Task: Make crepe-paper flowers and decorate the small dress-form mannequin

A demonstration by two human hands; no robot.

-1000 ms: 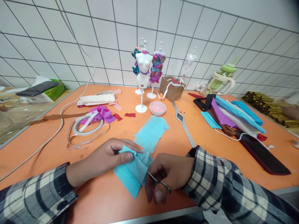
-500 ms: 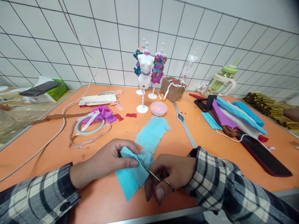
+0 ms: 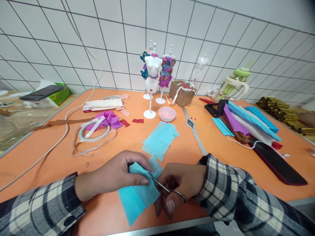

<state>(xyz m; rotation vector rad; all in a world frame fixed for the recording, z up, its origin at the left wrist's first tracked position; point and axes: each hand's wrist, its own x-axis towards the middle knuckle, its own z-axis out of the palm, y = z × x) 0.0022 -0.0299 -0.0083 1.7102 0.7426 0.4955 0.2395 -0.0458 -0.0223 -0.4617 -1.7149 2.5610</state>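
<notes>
My left hand (image 3: 115, 175) pinches a folded piece of turquoise tissue paper (image 3: 137, 195) near the front edge of the orange table (image 3: 61, 157). My right hand (image 3: 179, 185) grips small metal scissors (image 3: 163, 188), fingers through the loops. The blades point left into the paper, right beside my left thumb. A flat stack of lighter turquoise paper (image 3: 159, 139) lies just behind my hands.
White doll mannequins (image 3: 151, 77) stand at the back, next to a pink bowl (image 3: 167, 114) and a brown paper bag (image 3: 181, 92). Tape rings and purple paper (image 3: 98, 126) lie left. Coloured paper sheets (image 3: 246, 123), a dark case (image 3: 278, 162) and a green-lidded bottle (image 3: 233, 85) are right.
The scissors have pushed further left into the paper. My left hand has shifted its grip, and the free lower part of the paper has swung down toward the table edge.
</notes>
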